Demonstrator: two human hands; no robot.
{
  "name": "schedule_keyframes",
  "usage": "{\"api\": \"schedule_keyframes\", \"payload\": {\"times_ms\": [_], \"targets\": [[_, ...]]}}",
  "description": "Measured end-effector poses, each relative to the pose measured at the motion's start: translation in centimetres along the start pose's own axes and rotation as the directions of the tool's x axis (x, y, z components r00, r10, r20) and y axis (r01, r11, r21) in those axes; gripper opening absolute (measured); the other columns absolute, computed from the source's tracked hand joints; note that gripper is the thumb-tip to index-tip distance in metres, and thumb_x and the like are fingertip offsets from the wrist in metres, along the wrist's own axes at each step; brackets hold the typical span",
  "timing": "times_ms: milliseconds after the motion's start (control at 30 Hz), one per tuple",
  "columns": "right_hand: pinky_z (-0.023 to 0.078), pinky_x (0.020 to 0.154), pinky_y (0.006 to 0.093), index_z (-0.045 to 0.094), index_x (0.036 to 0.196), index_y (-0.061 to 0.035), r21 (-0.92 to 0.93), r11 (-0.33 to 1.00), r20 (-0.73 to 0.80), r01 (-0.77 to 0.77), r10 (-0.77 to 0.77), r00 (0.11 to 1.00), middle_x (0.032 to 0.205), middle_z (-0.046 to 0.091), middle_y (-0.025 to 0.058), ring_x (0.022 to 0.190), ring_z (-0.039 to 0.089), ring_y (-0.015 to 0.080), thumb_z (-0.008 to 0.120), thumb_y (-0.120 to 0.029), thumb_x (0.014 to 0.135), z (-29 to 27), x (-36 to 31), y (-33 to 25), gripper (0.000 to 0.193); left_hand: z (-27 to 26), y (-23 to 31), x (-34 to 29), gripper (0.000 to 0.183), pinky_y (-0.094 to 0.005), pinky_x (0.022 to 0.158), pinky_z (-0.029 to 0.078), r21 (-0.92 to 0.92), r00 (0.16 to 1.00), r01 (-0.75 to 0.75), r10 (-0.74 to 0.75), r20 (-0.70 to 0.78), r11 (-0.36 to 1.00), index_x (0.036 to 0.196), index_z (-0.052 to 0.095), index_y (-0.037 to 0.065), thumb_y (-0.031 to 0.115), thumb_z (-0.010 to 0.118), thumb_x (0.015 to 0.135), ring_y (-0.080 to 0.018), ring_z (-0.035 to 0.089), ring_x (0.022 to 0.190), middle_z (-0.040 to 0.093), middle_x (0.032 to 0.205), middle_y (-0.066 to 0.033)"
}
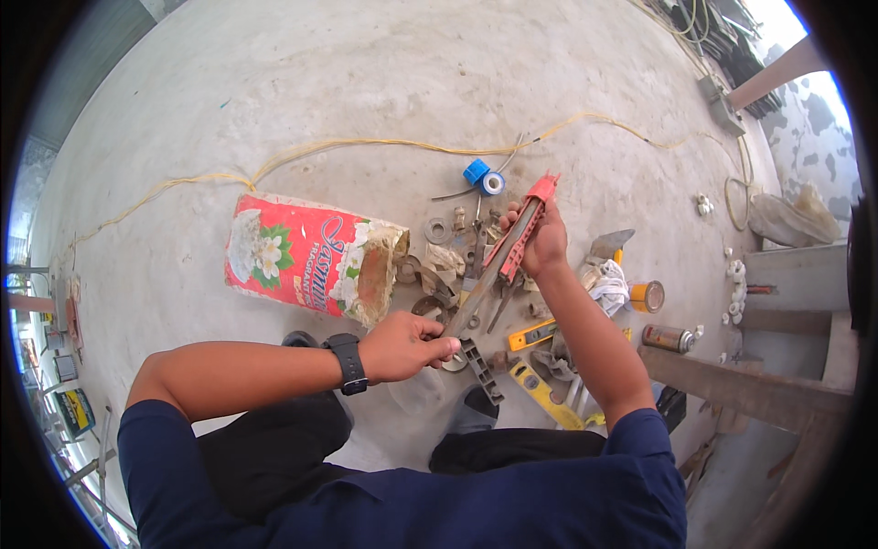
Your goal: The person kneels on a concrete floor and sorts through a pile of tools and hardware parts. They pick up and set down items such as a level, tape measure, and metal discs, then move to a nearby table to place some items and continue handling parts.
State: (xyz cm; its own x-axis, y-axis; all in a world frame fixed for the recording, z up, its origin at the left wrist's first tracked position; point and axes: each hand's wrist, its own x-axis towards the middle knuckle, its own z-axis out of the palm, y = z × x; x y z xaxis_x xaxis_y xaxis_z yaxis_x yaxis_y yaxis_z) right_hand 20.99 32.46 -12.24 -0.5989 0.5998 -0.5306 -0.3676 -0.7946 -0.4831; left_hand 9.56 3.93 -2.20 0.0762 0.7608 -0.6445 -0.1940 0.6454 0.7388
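My right hand (547,240) is wrapped round a red slotted plastic piece (540,194), raised over a pile of hardware. Along its slot runs a long, flat, grey-brown strip (477,295), slanting down toward my left hand (400,348). That hand pinches the strip's lower end between thumb and fingers. Just beside those fingertips lies a grey ribbed plastic piece (481,371). Below the strip are metal rings (437,230) and several small fittings, partly covered by the red piece and my hands. The exact kind of the red piece and strip is unclear.
A red printed sack (302,256) lies open toward the pile. Beyond are blue tape rolls (492,183) and a yellow cable (393,143). At right are a yellow spirit level (549,395), white cloth (609,287), a tin (647,296), a spray can (668,338) and a wooden beam (741,380).
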Motion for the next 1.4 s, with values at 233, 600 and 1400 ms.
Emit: {"api": "schedule_keyframes", "payload": {"times_ms": [233, 600, 1400], "targets": [[0.059, 0.083, 0.0474, 0.051, 0.116, -0.0056, -0.011, 1.0, 0.047, -0.013, 0.014, 0.999, 0.1, 0.062, 0.0142, 0.081, 0.062, 0.0246, 0.032, -0.053, 0.111, 3.2, -2.1, 2.7, 0.051, 0.5, -0.5, 1.4, 0.031, -0.0259, 0.078, 0.056, -0.268, 0.991, 0.017, -0.052, -0.127, 0.963, 0.107, 0.072, -0.003, 0.027, 0.073, 0.099, -0.0085, 0.066, 0.082, 0.072, 0.091, -0.0043], [0.054, 0.066, 0.0403, 0.053, 0.12, -0.0093, -0.103, 0.992, 0.137, 0.076, -0.061, 0.989, 0.086, 0.062, 0.0104, 0.069, 0.062, 0.0213, 0.034, -0.061, 0.106, 5.4, -3.7, 2.6, 0.057, 0.8, -2.1, 1.2, 0.031, -0.0255, 0.071, 0.053, 0.095, 0.966, -0.09, 0.11, -0.233, 0.991, 0.101, 0.069, -0.003, 0.022, 0.084, 0.091, -0.0073, 0.064, 0.079, 0.073, 0.089, -0.0061], [0.055, 0.079, 0.0357, 0.043, 0.137, -0.0031, -0.22, 0.884, 0.66, 0.412, -0.176, 0.73, 0.099, 0.062, 0.012, 0.087, 0.065, 0.0201, 0.054, -0.062, 0.099, 8.8, -11.1, 4.2, 0.071, -2.3, -7.2, 4.7, 0.03, -0.0301, 0.088, 0.054, 0.364, 0.93, -0.213, 0.302, -0.21, 0.907, 0.122, 0.068, 0.004, 0.007, 0.077, 0.093, -0.0112, 0.068, 0.093, 0.074, 0.102, -0.0036]]}}
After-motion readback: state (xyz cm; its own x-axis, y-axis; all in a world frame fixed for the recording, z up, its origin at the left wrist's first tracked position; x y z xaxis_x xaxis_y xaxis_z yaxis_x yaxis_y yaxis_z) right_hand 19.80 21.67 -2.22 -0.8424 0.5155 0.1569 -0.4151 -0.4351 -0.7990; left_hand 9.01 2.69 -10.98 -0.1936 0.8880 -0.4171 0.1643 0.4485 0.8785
